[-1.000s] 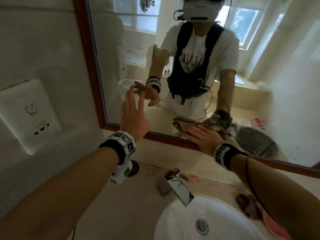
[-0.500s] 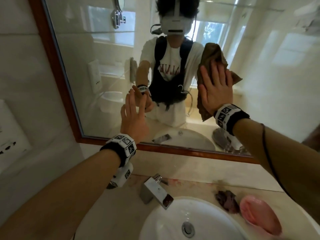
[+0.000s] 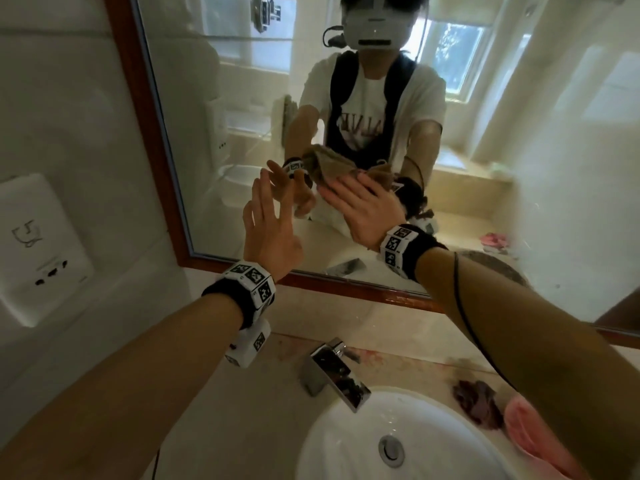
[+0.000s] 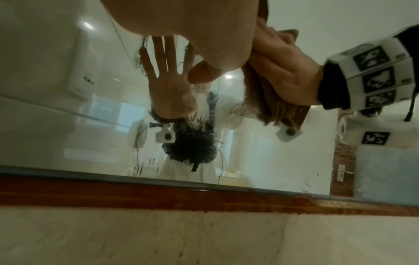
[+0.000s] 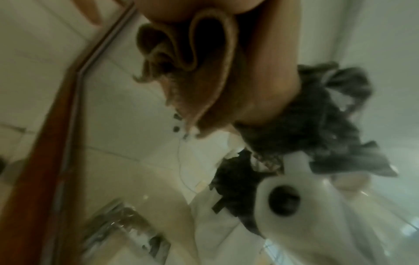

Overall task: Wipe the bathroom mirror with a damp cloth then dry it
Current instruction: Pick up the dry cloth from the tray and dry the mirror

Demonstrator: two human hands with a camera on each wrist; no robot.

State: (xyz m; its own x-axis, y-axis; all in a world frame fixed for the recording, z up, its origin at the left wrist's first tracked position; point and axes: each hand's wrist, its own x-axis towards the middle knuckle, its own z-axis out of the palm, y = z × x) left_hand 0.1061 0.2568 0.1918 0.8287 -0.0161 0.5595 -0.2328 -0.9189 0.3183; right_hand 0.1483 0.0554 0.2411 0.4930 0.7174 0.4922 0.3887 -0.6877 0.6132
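Observation:
The wood-framed mirror [image 3: 485, 168] fills the wall ahead. My right hand [image 3: 367, 209] lies flat, fingers straight, pressing a brown cloth [image 3: 346, 168] against the glass in the lower middle. Folds of the cloth [image 5: 204, 53] bunch out past the palm in the right wrist view. My left hand [image 3: 270, 230] is raised just left of it with straight fingers and holds nothing. Its fingertips are at or very near the glass; I cannot tell if they touch. The left wrist view shows the right hand [image 4: 283, 59] on the cloth [image 4: 272, 107], and the mirror's [image 4: 68, 134] lower frame.
Below the mirror runs a beige counter [image 3: 207, 410] with a chrome faucet [image 3: 336, 372] and a white basin [image 3: 346, 445]. A dark crumpled cloth [image 3: 478, 403] and a pink item [image 3: 533, 434] lie at the basin's right. A white socket panel [image 3: 38, 244] is on the left wall.
My right hand swept the cloth from the mirror's bottom edge up to the right, then down-left to beside my left hand. The left hand has hardly moved.

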